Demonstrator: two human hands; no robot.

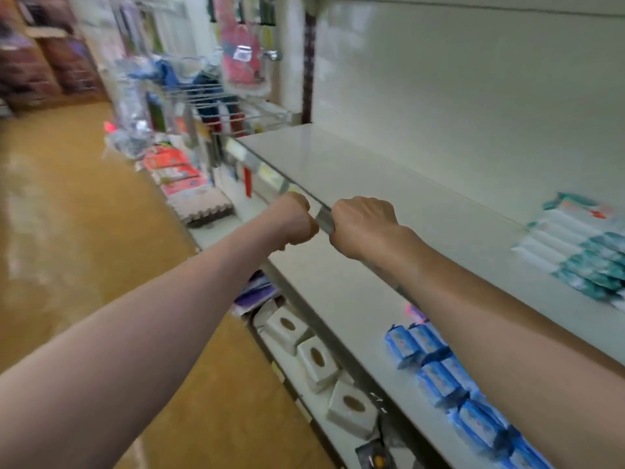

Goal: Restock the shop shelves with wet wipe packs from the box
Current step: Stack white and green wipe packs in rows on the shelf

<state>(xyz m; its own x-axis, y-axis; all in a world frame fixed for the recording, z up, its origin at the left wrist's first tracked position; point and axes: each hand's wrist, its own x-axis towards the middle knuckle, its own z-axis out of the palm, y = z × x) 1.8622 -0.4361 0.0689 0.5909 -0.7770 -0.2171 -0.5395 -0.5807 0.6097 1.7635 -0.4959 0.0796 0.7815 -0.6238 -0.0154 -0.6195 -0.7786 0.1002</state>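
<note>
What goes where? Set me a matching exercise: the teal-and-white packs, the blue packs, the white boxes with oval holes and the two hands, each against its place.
1. teal-and-white plastic packs
2. blue plastic packs
3. white cardboard boxes with oval holes
4. left hand and right hand

A. lowest shelf
B. gripping front edge of top shelf
C. top shelf, far right
D. middle shelf

Pairs: 1-C, 2-D, 3-A, 4-B.

The pale grey shelf board [372, 184] looks like smooth painted metal. At the right, the teal-and-white wet wipe packs [581, 252] wear glossy plastic film (so do the blue packs [436, 363] below). The tan floor [67, 214] shines; the white oval-holed boxes [318, 360] look like matt card.
</note>
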